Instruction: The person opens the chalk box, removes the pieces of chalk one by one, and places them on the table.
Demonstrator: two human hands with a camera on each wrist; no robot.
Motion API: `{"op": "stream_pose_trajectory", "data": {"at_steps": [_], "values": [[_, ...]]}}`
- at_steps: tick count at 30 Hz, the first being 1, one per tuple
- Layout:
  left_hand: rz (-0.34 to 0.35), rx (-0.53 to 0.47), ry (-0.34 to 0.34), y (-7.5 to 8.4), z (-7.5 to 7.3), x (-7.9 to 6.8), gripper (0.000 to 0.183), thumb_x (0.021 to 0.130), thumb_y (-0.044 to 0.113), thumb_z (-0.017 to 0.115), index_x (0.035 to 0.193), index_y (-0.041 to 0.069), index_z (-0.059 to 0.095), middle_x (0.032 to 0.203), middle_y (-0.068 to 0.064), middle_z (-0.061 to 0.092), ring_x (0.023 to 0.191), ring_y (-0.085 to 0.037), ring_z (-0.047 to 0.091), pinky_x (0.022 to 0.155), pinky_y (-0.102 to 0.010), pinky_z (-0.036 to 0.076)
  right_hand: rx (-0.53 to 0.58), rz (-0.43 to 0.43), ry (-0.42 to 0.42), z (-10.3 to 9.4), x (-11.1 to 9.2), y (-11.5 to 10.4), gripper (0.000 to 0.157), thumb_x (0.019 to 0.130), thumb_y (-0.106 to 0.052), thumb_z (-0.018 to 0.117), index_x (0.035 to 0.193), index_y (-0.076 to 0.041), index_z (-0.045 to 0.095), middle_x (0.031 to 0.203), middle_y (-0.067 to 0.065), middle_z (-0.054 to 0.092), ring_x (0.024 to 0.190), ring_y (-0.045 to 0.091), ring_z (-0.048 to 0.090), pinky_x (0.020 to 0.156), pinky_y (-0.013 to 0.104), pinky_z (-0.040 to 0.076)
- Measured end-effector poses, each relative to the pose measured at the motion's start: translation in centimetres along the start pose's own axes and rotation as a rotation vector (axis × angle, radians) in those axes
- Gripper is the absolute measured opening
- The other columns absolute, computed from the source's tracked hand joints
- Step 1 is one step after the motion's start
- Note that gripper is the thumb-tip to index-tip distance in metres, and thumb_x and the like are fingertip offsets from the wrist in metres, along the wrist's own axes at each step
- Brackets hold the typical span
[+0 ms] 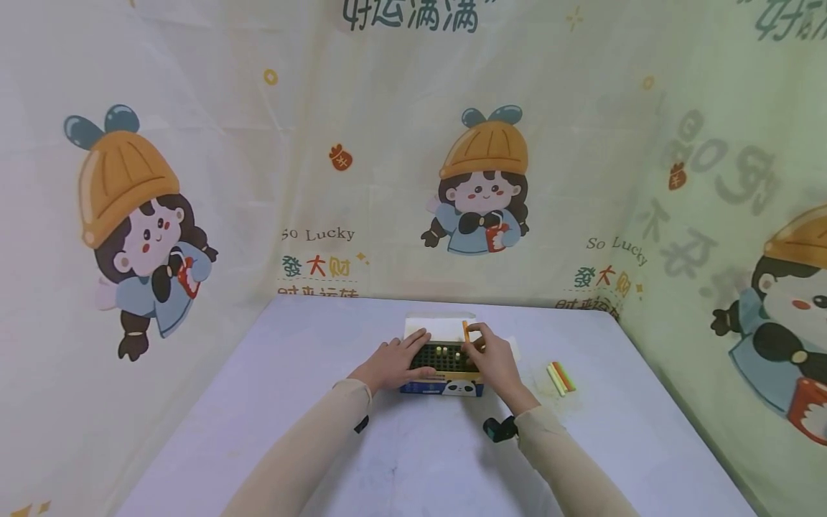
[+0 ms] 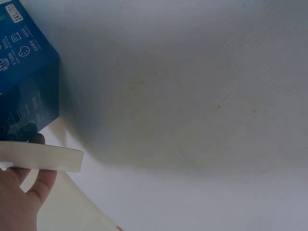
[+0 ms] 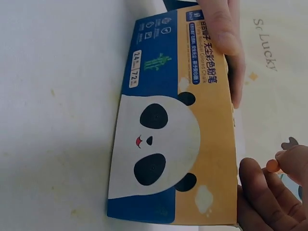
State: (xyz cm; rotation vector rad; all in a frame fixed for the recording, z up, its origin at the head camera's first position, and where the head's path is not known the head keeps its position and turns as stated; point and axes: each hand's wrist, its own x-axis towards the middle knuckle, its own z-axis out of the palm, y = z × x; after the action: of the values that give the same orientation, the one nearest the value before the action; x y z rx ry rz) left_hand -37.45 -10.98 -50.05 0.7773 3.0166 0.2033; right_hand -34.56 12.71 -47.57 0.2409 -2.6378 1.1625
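A blue and yellow chalk box (image 1: 423, 388) with a panda on its front sits on the table, its white lid raised at the back. Inside is a black holder (image 1: 423, 364) full of holes, with several pale yellow chalk tips (image 1: 442, 351) showing. My left hand (image 1: 388, 365) grips the box's left end, thumb along the front edge and fingers over the top. Above the holder's right end, my right hand (image 1: 496, 360) pinches an orange chalk stick (image 1: 466, 330) that stands nearly upright; its round end (image 3: 273, 166) shows between thumb and finger in the right wrist view.
To the right of the box, several loose chalk sticks (image 1: 561, 378) in yellow, red and green lie side by side on the white table (image 1: 310, 345). A white flap (image 2: 43, 158) sticks out near the left hand. Printed curtains (image 1: 388, 179) hang around the table.
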Motion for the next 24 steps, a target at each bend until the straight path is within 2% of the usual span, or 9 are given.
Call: {"op": "stream_pose_trajectory", "data": {"at_steps": [4, 9, 16, 24], "values": [[0.001, -0.002, -0.003, -0.1, 0.4, 0.3, 0.093, 0.096, 0.083, 0.032, 0.168, 0.028, 0.013, 0.175, 0.006, 0.015, 0.140, -0.036, 0.049, 0.113, -0.059, 0.039, -0.031, 0.011, 0.028, -0.5, 0.2, 0.2, 0.037, 0.101, -0.019, 0.070, 0.135, -0.012, 0.060, 0.091, 0.007, 0.073, 0.068, 0.013, 0.068, 0.058, 0.030, 0.052], [-0.006, -0.003, -0.007, -0.1, 0.1, 0.1, 0.091, 0.096, 0.081, 0.033, 0.168, 0.029, 0.012, 0.175, 0.007, 0.012, 0.143, -0.038, 0.046, 0.115, -0.062, 0.036, -0.102, 0.041, 0.056, -1.0, 0.4, 0.7, 0.038, 0.100, -0.024, 0.071, 0.134, -0.011, 0.061, 0.091, 0.008, 0.073, 0.067, 0.016, 0.064, 0.055, 0.030, 0.049], [-0.004, -0.006, -0.003, -0.3, 0.2, 0.1, 0.093, 0.096, 0.082, 0.034, 0.168, 0.027, 0.014, 0.175, 0.005, 0.014, 0.142, -0.038, 0.047, 0.114, -0.060, 0.037, -0.121, 0.131, 0.033, -1.1, 0.1, 1.8, 0.035, 0.101, -0.024, 0.067, 0.133, -0.011, 0.061, 0.094, 0.011, 0.074, 0.069, 0.017, 0.063, 0.057, 0.029, 0.047], [-0.009, -0.002, 0.006, -0.2, 0.3, 0.1, 0.092, 0.096, 0.082, 0.034, 0.168, 0.029, 0.014, 0.175, 0.007, 0.014, 0.142, -0.035, 0.047, 0.114, -0.058, 0.038, -0.141, 0.147, 0.039, -1.4, -0.1, 2.4, 0.035, 0.101, -0.026, 0.067, 0.133, -0.013, 0.061, 0.099, 0.013, 0.076, 0.070, 0.018, 0.065, 0.056, 0.029, 0.047]]}}
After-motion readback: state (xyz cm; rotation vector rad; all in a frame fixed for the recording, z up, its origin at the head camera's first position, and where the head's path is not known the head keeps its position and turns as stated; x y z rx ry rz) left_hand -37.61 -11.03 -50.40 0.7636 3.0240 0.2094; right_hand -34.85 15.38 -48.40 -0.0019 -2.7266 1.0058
